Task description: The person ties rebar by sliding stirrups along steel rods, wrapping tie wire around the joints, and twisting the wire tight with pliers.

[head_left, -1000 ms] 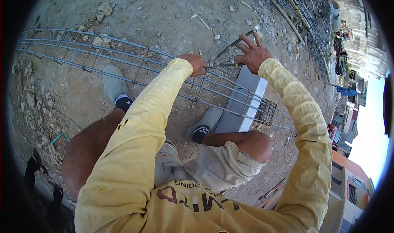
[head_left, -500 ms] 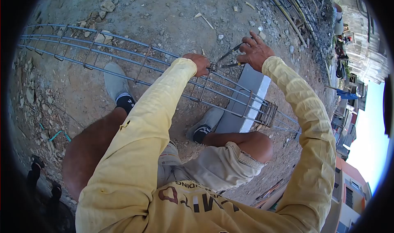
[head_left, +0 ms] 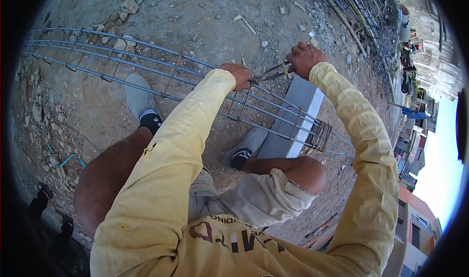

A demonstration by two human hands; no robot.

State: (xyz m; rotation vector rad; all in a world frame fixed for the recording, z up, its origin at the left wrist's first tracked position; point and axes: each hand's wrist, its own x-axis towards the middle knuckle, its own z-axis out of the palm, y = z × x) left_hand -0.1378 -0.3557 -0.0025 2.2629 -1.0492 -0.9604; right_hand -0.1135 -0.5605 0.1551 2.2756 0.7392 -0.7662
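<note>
A long rebar cage (head_left: pixel 171 77) with square stirrups runs across the view, between my feet and the open ground. My left hand (head_left: pixel 237 77) is closed at its upper bar, beside a stirrup; what its fingers pinch is too small to make out. My right hand (head_left: pixel 306 60) is wrapped round the handles of the pliers (head_left: pixel 271 74), whose jaws meet the cage right beside my left fingertips. Several stirrups are bunched (head_left: pixel 320 135) near the cage's right end. A grey block (head_left: pixel 293 116) lies under the cage.
Rocks (head_left: pixel 130 6) and rubble lie on the dirt ground. More rebar (head_left: pixel 342 13) is stacked at the upper right. At the far left edge, part of another person in dark footwear (head_left: pixel 45 191) shows. Buildings (head_left: pixel 415 228) stand at the right.
My right hand has gone from spread fingers to closed round the pliers, and the handles have come together. The plier jaws have moved in to the bar beside my left hand.
</note>
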